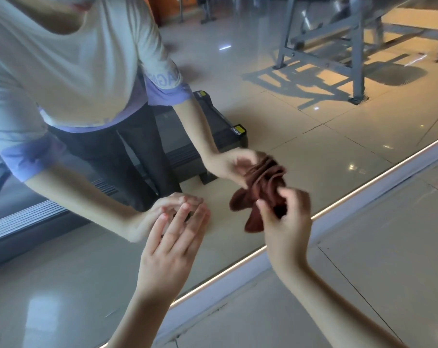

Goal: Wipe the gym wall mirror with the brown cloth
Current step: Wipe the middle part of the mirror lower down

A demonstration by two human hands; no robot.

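The brown cloth (250,217) is bunched into folds and pinched in the right hand (285,227), whose thumb and fingers curl round its near end. The far end of the cloth seems to meet the wall mirror (313,121) just beyond the fingertips, where it runs into its own reflection. A loose corner hangs below the hand, on its thumb side.

To the left of the right hand and apart from it, the left hand (170,249) holds nothing. It is spread wide, its straight fingers (185,222) reaching forward, and their tips touch the glass, where they meet the reflected fingertips. Both forearms come up from the lower edge of the view.

Under both hands a bright lit strip (363,187) runs along the foot of the mirror, slanting up to the right. On the near side of it lies a pale frame band, then the glossy tiled floor (376,259) below the right forearm.

In the glass beyond the hands stands the person's reflection, in a white tee with purple trim and dark trousers. Behind it is the end of a black treadmill (213,136). Far above the right hand a grey metal machine frame (358,46) casts shadows across sunlit tiles.
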